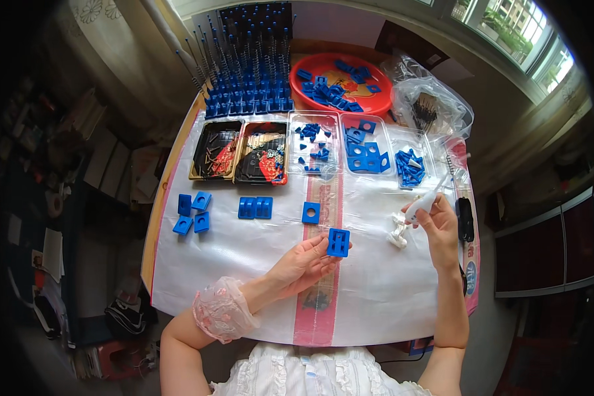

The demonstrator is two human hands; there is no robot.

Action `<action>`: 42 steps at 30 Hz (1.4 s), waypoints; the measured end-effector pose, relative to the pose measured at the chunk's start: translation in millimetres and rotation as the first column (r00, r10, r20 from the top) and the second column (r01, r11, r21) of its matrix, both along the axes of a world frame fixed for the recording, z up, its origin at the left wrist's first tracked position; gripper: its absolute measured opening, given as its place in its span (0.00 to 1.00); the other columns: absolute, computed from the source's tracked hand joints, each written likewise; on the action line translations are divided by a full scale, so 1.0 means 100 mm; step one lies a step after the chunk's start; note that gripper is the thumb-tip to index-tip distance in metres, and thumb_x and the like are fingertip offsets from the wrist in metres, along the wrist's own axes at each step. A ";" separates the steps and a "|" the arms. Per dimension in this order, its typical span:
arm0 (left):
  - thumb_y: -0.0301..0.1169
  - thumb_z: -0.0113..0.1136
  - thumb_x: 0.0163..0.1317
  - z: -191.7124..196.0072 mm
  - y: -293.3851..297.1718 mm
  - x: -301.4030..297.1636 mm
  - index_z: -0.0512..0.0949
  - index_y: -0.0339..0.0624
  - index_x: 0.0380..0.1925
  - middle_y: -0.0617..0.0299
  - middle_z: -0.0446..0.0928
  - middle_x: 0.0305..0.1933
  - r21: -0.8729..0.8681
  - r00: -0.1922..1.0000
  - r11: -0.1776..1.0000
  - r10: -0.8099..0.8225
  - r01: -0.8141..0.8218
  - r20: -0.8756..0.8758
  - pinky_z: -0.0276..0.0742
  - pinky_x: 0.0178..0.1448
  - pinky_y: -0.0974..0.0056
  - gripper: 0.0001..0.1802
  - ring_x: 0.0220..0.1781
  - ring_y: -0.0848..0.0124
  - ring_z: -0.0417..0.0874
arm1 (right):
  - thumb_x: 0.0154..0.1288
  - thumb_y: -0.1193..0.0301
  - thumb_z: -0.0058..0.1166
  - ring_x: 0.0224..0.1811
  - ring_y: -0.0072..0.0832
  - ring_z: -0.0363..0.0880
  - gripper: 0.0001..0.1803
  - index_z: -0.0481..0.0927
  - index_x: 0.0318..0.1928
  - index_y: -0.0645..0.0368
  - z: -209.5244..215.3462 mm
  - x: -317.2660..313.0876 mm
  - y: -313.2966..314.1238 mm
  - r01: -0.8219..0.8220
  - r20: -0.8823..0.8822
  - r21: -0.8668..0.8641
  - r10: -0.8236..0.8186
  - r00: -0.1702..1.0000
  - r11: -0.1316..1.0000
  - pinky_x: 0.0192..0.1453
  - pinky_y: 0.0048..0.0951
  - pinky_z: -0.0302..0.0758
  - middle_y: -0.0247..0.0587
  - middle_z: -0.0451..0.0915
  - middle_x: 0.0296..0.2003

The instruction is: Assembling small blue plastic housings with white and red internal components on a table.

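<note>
My left hand grips a blue square plastic part by its left edge, its slotted face turned up. In my right hand is a small white squeeze bottle with a narrow nozzle tilted toward the upper right. Crumpled white tissue lies just left of that hand. Beyond the held part, a blue square plate with a round hole rests on the sheet. Further left sit two blue curved-slot parts side by side, then a loose group of blue blocks.
Black trays of small metal pieces and clear trays of blue parts line the far side. Behind them stand rows of blue bases with upright springs, a red basin and a clear plastic bag. A white sheet covers the table.
</note>
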State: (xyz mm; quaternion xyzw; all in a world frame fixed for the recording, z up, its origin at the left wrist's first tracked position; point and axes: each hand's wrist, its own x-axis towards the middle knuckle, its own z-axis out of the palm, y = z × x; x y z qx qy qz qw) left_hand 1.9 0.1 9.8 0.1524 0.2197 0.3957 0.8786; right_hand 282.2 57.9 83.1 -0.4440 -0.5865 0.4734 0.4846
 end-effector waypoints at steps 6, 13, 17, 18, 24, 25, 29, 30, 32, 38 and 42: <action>0.39 0.52 0.74 0.03 0.01 -0.01 0.70 0.44 0.62 0.61 0.76 0.59 -0.011 0.999 0.999 -0.041 0.041 0.006 0.80 0.51 0.73 0.20 0.55 0.77 0.78 | 0.74 0.61 0.53 0.24 0.24 0.81 0.13 0.72 0.44 0.58 -0.15 0.14 0.10 0.023 -0.323 -0.053 -0.039 0.946 0.998 0.22 0.18 0.71 0.44 0.82 0.33; 0.39 0.52 0.74 0.02 0.01 -0.02 0.71 0.43 0.61 0.61 0.77 0.58 -0.029 1.000 1.000 0.006 -0.006 -0.013 0.80 0.51 0.73 0.20 0.55 0.77 0.79 | 0.71 0.60 0.58 0.29 0.18 0.74 0.11 0.76 0.43 0.53 -0.28 0.20 0.18 0.019 -0.485 -0.120 -0.075 0.871 0.993 0.31 0.17 0.69 0.38 0.80 0.34; 0.38 0.53 0.74 0.05 0.01 -0.02 0.72 0.43 0.59 0.61 0.78 0.57 0.003 0.997 1.000 0.028 -0.028 -0.073 0.79 0.50 0.74 0.18 0.54 0.77 0.79 | 0.69 0.62 0.60 0.31 0.17 0.71 0.12 0.77 0.45 0.53 -0.29 0.17 0.17 -0.038 -0.562 -0.167 -0.064 0.825 0.985 0.36 0.17 0.69 0.37 0.80 0.35; 0.37 0.54 0.74 0.06 0.01 -0.03 0.72 0.43 0.59 0.61 0.78 0.56 0.025 0.994 0.999 0.025 -0.022 -0.103 0.78 0.50 0.74 0.18 0.54 0.77 0.79 | 0.69 0.62 0.60 0.31 0.17 0.71 0.12 0.77 0.46 0.53 -0.31 0.16 0.17 -0.046 -0.563 -0.175 -0.062 0.824 0.983 0.37 0.18 0.69 0.37 0.80 0.35; 0.28 0.54 0.71 0.39 0.14 -0.31 0.73 0.37 0.55 0.59 0.80 0.49 0.572 0.591 0.801 0.376 0.180 -0.713 0.78 0.47 0.72 0.14 0.45 0.79 0.80 | 0.71 0.62 0.58 0.31 0.17 0.71 0.11 0.76 0.45 0.54 -0.30 0.15 0.15 -0.063 -0.567 -0.198 -0.062 0.821 0.978 0.36 0.19 0.69 0.37 0.79 0.34; 0.26 0.54 0.70 0.42 0.17 -0.38 0.74 0.35 0.52 0.59 0.80 0.45 0.620 0.494 0.763 0.473 0.185 -0.729 0.78 0.43 0.73 0.13 0.42 0.79 0.80 | 0.71 0.62 0.58 0.30 0.17 0.71 0.11 0.76 0.45 0.54 -0.31 0.14 0.15 -0.069 -0.566 -0.196 -0.056 0.823 0.978 0.36 0.19 0.68 0.37 0.79 0.34; 0.23 0.53 0.68 0.55 0.18 -0.49 0.76 0.31 0.47 0.57 0.80 0.41 0.523 0.352 0.823 0.432 0.222 -0.830 0.81 0.36 0.68 0.10 0.33 0.76 0.82 | 0.72 0.62 0.57 0.30 0.17 0.72 0.10 0.76 0.44 0.54 -0.31 0.10 0.14 -0.054 -0.548 -0.196 -0.063 0.834 0.979 0.35 0.20 0.68 0.37 0.80 0.33; 0.23 0.53 0.67 0.55 0.18 -0.51 0.76 0.30 0.46 0.56 0.80 0.41 0.487 0.311 0.833 0.404 0.263 -0.860 0.81 0.35 0.67 0.10 0.32 0.75 0.82 | 0.72 0.62 0.57 0.29 0.17 0.72 0.10 0.76 0.44 0.53 -0.31 0.10 0.14 -0.054 -0.544 -0.193 -0.061 0.837 0.980 0.35 0.20 0.68 0.37 0.80 0.33; 0.22 0.55 0.66 0.46 0.17 -0.56 0.76 0.29 0.45 0.54 0.80 0.39 0.541 0.165 0.766 0.517 0.347 -0.840 0.82 0.34 0.65 0.10 0.30 0.72 0.84 | 0.72 0.61 0.57 0.29 0.17 0.72 0.10 0.76 0.44 0.53 -0.31 0.10 0.14 -0.057 -0.537 -0.187 -0.054 0.842 0.981 0.35 0.20 0.69 0.37 0.80 0.32; 0.23 0.60 0.62 0.42 0.17 -0.59 0.77 0.29 0.45 0.50 0.78 0.36 0.551 -0.051 0.718 0.627 0.425 -0.777 0.80 0.33 0.64 0.12 0.27 0.66 0.84 | 0.71 0.61 0.58 0.28 0.17 0.73 0.11 0.76 0.43 0.53 -0.31 0.07 0.12 -0.046 -0.526 -0.202 -0.069 0.848 0.978 0.34 0.20 0.70 0.36 0.80 0.31; 0.26 0.64 0.61 0.44 0.16 -0.60 0.77 0.30 0.46 0.51 0.79 0.37 0.555 -0.099 0.684 0.668 0.474 -0.738 0.79 0.32 0.63 0.15 0.25 0.65 0.83 | 0.70 0.59 0.59 0.28 0.17 0.70 0.13 0.77 0.46 0.54 -0.34 0.08 0.13 -0.056 -0.521 -0.186 -0.050 0.852 0.981 0.33 0.18 0.66 0.35 0.79 0.32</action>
